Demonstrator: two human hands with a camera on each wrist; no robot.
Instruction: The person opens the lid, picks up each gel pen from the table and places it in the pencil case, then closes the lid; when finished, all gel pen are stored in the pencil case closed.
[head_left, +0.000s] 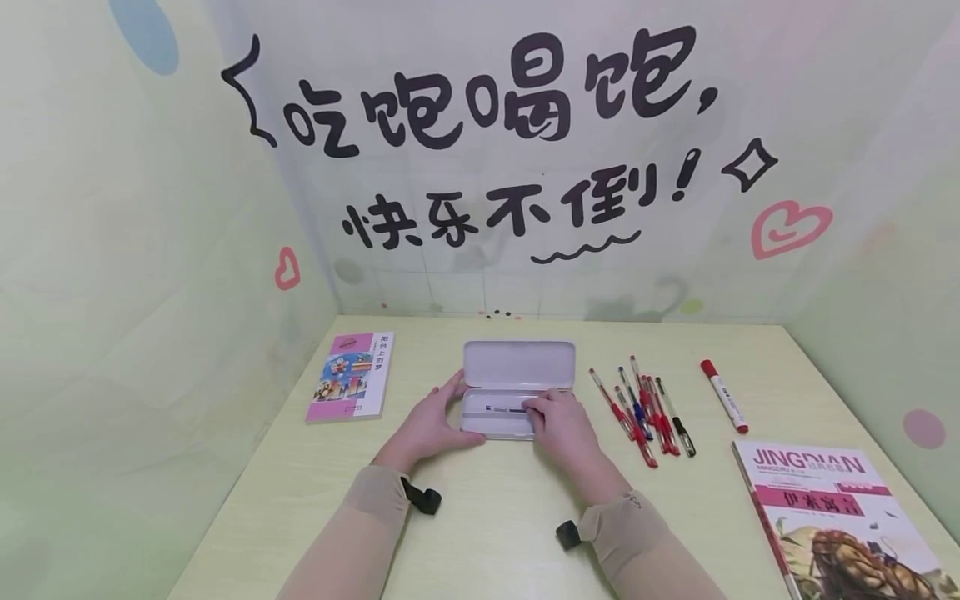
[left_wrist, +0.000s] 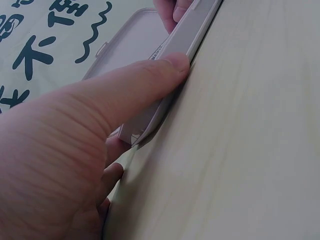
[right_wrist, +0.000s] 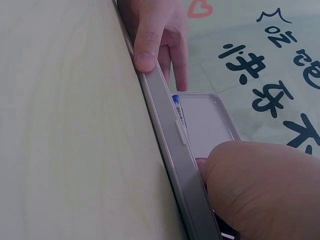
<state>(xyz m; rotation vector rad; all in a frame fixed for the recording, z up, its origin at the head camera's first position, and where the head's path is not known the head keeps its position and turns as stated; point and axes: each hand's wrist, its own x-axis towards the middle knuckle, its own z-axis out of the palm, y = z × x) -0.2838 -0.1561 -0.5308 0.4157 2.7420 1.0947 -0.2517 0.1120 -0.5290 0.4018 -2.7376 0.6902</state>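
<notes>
A pale pencil case (head_left: 501, 434) lies on the table with its lid raised toward the back wall. My left hand (head_left: 429, 425) holds the case's left end, thumb on the front edge and fingers round the side. Inside the tray is a pen (head_left: 497, 408) with a blue tip end, lying lengthwise; the blue end also shows as the pen (right_wrist: 176, 102) in the right wrist view. My right hand (head_left: 564, 425) reaches over the case's right end and pinches the pen's right end with curled fingers. That end is hidden under the fingertips.
Right of the case lies a loose cluster of red, blue and black pens (head_left: 651, 412). Beyond them are a red-and-white marker (head_left: 724, 396) and a large book (head_left: 843, 517) at the front right. A smaller pink book (head_left: 351, 377) lies at the back left.
</notes>
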